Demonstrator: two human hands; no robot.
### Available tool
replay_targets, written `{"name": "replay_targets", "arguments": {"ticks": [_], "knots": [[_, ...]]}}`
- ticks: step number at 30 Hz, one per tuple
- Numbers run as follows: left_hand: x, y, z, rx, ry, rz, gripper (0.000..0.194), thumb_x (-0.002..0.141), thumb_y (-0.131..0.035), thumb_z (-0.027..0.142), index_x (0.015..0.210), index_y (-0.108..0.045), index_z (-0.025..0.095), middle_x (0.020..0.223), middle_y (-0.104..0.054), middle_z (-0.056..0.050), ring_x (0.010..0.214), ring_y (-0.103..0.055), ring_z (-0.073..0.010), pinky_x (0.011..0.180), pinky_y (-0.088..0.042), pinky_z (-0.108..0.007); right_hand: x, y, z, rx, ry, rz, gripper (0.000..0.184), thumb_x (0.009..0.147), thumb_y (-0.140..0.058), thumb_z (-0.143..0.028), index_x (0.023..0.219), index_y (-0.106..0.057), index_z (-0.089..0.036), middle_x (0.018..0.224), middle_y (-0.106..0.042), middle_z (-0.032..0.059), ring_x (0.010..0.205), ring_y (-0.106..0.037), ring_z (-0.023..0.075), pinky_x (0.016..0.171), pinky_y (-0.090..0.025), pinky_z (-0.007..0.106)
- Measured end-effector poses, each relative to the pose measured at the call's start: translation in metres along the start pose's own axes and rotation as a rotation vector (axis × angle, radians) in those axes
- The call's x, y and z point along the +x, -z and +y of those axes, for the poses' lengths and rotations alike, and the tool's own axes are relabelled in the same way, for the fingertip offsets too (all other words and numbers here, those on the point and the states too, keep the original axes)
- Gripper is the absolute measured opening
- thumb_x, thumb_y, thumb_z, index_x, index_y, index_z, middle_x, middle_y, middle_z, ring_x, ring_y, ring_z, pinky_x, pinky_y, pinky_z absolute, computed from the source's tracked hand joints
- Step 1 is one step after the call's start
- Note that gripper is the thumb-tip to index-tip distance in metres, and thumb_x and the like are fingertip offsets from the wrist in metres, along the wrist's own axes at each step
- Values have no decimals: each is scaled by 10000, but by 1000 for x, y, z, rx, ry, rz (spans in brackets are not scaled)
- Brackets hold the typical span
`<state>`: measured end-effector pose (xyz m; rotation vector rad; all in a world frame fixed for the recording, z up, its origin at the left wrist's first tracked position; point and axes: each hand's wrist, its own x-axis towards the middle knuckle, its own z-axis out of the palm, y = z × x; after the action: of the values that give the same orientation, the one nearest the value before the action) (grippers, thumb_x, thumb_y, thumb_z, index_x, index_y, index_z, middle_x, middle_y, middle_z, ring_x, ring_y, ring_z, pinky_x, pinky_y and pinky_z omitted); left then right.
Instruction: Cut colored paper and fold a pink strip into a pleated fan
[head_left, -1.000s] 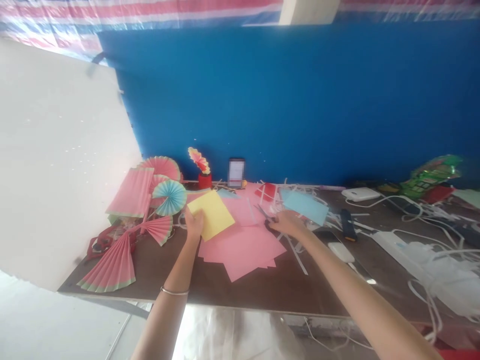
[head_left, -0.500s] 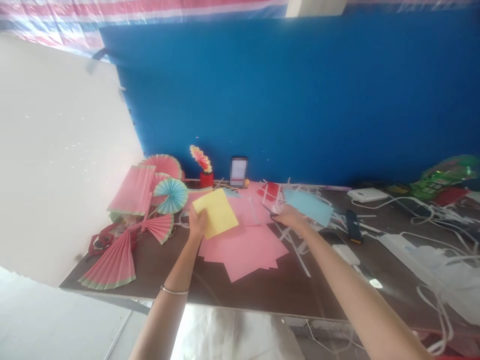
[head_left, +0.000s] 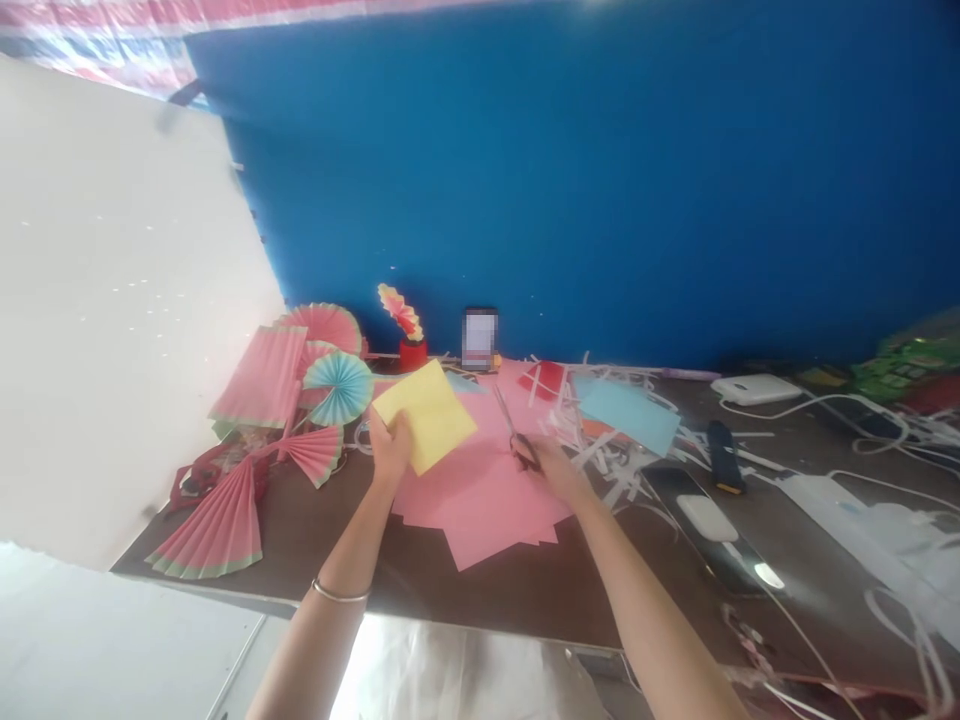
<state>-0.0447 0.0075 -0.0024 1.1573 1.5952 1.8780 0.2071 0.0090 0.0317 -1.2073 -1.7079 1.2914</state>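
My left hand (head_left: 391,446) is closed on the lower left edge of a square sheet of yellow paper (head_left: 435,415), held tilted above the table. In my right hand (head_left: 553,466) is a pair of scissors (head_left: 504,408), its fingers at the dark handles and the blades pointing away to the upper left. A gap separates the blades from the yellow paper. Several overlapping sheets of pink paper (head_left: 480,510) lie flat beneath both hands. Right of the scissors lie a sheet of light blue paper (head_left: 637,415) and a red paper piece (head_left: 545,380).
Pleated pink paper fans (head_left: 217,520) and a blue paper rosette (head_left: 339,388) fill the left side. A phone (head_left: 480,338) leans at the back by a red holder (head_left: 412,353). White paper strips (head_left: 611,465), a dark phone (head_left: 679,490) and a power strip (head_left: 832,510) lie right.
My right hand has moved left with the scissors, from beside the white strips to over the pink paper. My left hand still holds the yellow sheet. The view has shifted slightly.
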Motion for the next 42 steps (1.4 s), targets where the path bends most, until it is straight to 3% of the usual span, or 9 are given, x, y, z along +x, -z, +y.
{"name": "replay_targets", "arguments": {"ticks": [4,9,14,23,30,34,42], "knots": [[-2,-1,0,-73,-38,27,427,792,-538,369,1147,-404,174,1119,-546,-127,1014,-557,-213,881,-447,-338,-7,-1,4,-93,30,-67,379,784,-490,-463,543,-469,-171,511,-486,-27,490,-391,95,505,-278,243],[-3,0,1,-74,-33,20,466,802,-524,400,1187,-390,173,1152,-535,-127,1058,-531,-211,919,-422,-344,-11,-8,11,-14,2,-186,397,781,-484,-495,548,-413,-182,502,-434,-36,472,-419,95,459,-285,231],[-3,0,0,-78,-37,29,434,787,-549,396,1134,-421,169,1080,-569,-114,975,-568,-203,866,-452,-346,-10,-17,13,44,4,-234,422,804,-443,-513,551,-345,-191,504,-378,-46,459,-406,86,436,-276,222],[-7,-5,-1,-94,-45,-47,466,777,-559,412,1146,-410,170,1109,-554,-120,1014,-555,-214,904,-428,-367,-8,-16,20,58,-23,-226,367,817,-448,-488,644,-481,-166,527,-468,-20,457,-399,89,427,-245,226],[-7,-4,-2,-73,-30,-59,493,786,-550,414,1180,-392,165,1145,-540,-124,1074,-524,-220,946,-398,-364,-8,-16,18,99,-37,-223,391,791,-466,-536,671,-506,-166,571,-460,-10,532,-455,119,478,-315,238],[-8,-4,-3,-61,-16,-60,500,787,-547,417,1190,-382,172,1170,-525,-129,1111,-502,-226,951,-395,-359,-10,-17,12,104,-48,-214,405,768,-485,-557,652,-510,-170,561,-466,-7,506,-440,117,459,-297,241],[-8,-4,1,-64,-40,-75,454,788,-547,416,1142,-398,174,1113,-556,-120,1021,-558,-213,890,-444,-350,-12,-19,7,104,-87,-203,405,745,-507,-564,645,-508,-171,574,-481,-2,511,-444,117,462,-295,240]]}}
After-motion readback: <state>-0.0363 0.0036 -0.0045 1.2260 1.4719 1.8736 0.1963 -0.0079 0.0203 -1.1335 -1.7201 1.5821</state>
